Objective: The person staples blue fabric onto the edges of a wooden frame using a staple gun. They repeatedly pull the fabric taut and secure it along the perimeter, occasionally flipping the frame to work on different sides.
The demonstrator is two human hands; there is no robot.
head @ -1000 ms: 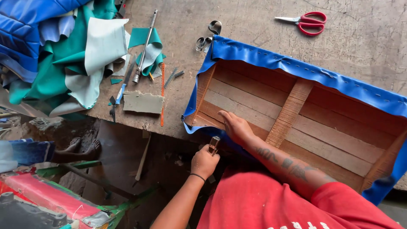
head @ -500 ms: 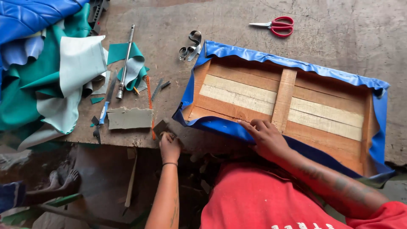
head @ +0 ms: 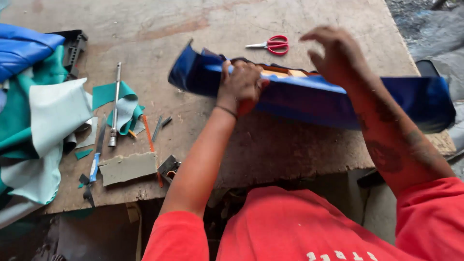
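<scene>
A wooden frame wrapped in blue vinyl [head: 309,101] stands tilted up on its near edge on the worn workbench [head: 270,154]. My left hand [head: 240,83] is closed on the frame's upper edge near its left end, gripping the blue cover. Over the frame's middle my right hand [head: 338,53] hovers with fingers curled and apart, holding nothing. A strip of bare wood shows just behind my left hand.
Red-handled scissors [head: 270,44] lie behind the frame. At the left are teal and white vinyl scraps [head: 43,130], a metal socket wrench [head: 115,104], a grey cardboard piece [head: 128,168], and a small metal tool [head: 169,167] near the bench's front edge.
The frame lay flat with its open wooden side up; now it is tipped up on edge. My left hand moved from the bench edge onto the frame, and my right hand lifted off.
</scene>
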